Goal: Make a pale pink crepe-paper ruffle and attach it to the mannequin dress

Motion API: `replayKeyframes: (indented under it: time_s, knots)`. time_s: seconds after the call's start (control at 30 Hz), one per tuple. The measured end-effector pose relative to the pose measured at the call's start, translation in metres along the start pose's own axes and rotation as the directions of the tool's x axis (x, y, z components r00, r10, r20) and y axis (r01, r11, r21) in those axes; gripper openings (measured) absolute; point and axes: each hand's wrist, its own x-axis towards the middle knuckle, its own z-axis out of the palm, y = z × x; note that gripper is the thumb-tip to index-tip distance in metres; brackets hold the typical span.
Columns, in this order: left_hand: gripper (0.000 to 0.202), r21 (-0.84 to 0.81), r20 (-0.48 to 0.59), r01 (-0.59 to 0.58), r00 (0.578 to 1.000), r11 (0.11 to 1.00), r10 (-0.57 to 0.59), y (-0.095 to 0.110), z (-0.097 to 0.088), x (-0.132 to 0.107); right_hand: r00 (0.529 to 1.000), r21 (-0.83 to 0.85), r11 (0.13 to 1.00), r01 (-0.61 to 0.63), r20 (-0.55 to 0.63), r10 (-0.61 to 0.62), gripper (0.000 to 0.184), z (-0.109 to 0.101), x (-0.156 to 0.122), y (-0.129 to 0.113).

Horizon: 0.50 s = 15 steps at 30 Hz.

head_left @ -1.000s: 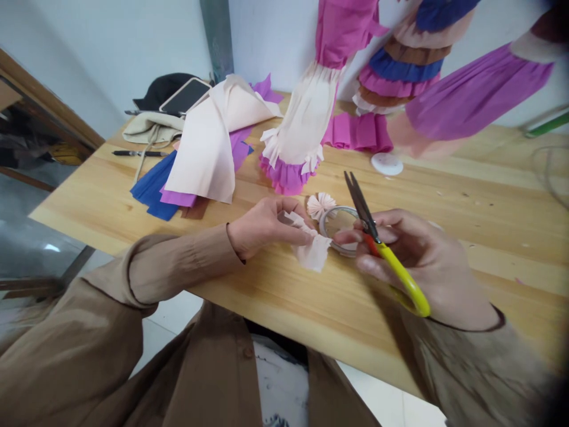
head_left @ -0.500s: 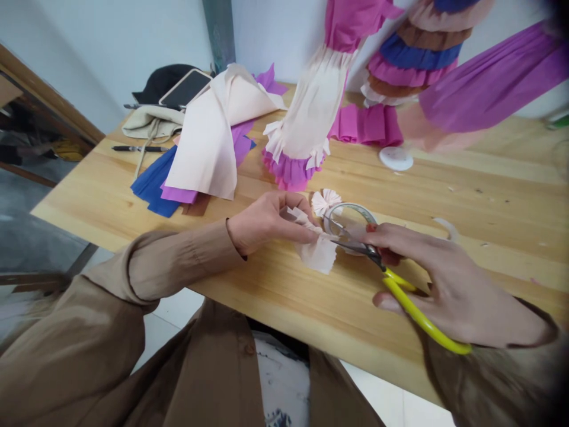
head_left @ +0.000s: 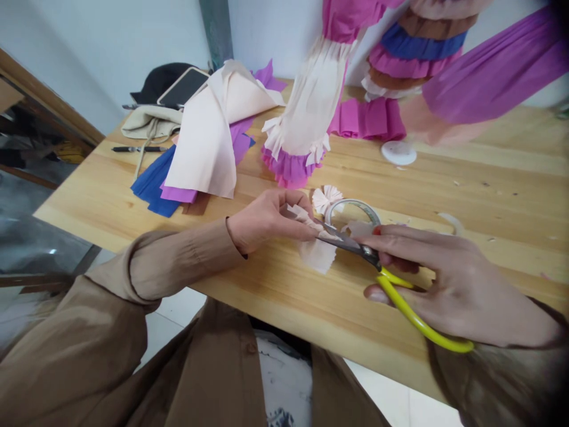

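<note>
Between the thumb and fingers of my left hand [head_left: 271, 219] is a small gathered piece of pale pink crepe paper [head_left: 320, 254], its lower part fanning down over the table. My right hand [head_left: 444, 273] is wrapped round the yellow handles of a pair of scissors [head_left: 400, 305]. Their blades lie nearly closed across the paper, just beside my left fingertips. Behind the blades a roll of clear tape [head_left: 377, 212] lies flat on the table. Touching or close to the roll is a pleated pale pink paper bow [head_left: 326, 198].
A paper dress [head_left: 306, 101] with a ruffled purple hem stands at the back, near a tiered ruffled one [head_left: 420, 47]. At the left are stacked crepe sheets [head_left: 202, 154], a pen [head_left: 137, 149] and a dark cap [head_left: 155, 83]. A white disc [head_left: 399, 153] lies at right.
The scissor blades have moved left and closed across the paper at my left fingertips. My left hand has stayed almost in place.
</note>
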Motion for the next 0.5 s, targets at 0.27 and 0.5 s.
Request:
replayKeyframes:
  time_s: [0.27,0.5]
  knots:
    - [0.028,-0.021,0.011,-0.016,1.0,1.0,0.016,0.0005,-0.0009,0.0009,0.999,0.023,0.999,-0.045,-0.005,0.045,0.038,0.0016,-0.0021,-0.0015]
    - [0.025,-0.026,0.003,-0.013,1.0,1.0,0.013,0.0018,-0.001,0.0015,0.999,0.035,0.998,-0.046,-0.009,0.046,0.039,0.0008,-0.001,-0.0032]
